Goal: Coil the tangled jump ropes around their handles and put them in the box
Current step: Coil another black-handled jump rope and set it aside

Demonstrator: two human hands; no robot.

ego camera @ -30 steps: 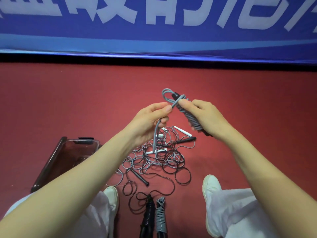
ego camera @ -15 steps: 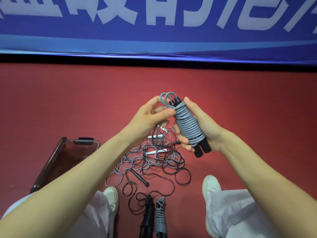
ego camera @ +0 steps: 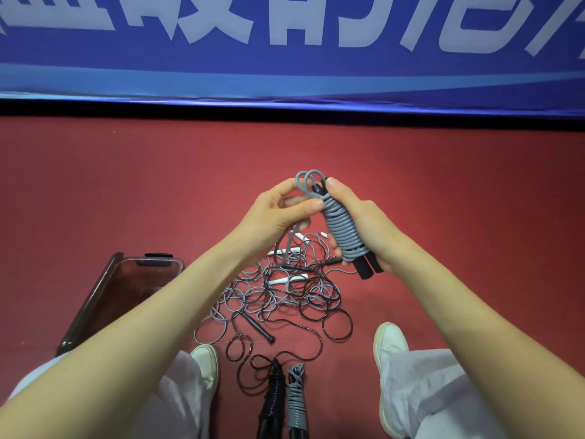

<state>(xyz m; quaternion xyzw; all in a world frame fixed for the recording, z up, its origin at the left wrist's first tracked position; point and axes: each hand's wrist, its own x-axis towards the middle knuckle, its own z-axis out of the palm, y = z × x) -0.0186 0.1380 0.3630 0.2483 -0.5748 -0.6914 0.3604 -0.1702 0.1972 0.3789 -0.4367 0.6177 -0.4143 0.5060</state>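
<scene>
Since the wrist rolled over, bundle: the grey rubber jump rope point(ego camera: 345, 231) wound on its black handles point(ego camera: 367, 270) now faces up in the right hand point(ego camera: 372, 224), fingers curled round it.
Left hand point(ego camera: 278, 217): thumb and forefinger pinching the loose tail beside the top loops.
Meaning: wrapping looks nearly done; likely tucking the end.
Clear brown plastic box point(ego camera: 104, 299): on the floor, left, well apart.

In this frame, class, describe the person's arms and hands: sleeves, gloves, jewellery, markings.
The left forearm and right forearm are bare to the picture's edge; no sleeves show. The left hand and right hand wear no gloves, rings, watch or bracelet. Nails are short, plain.
</scene>
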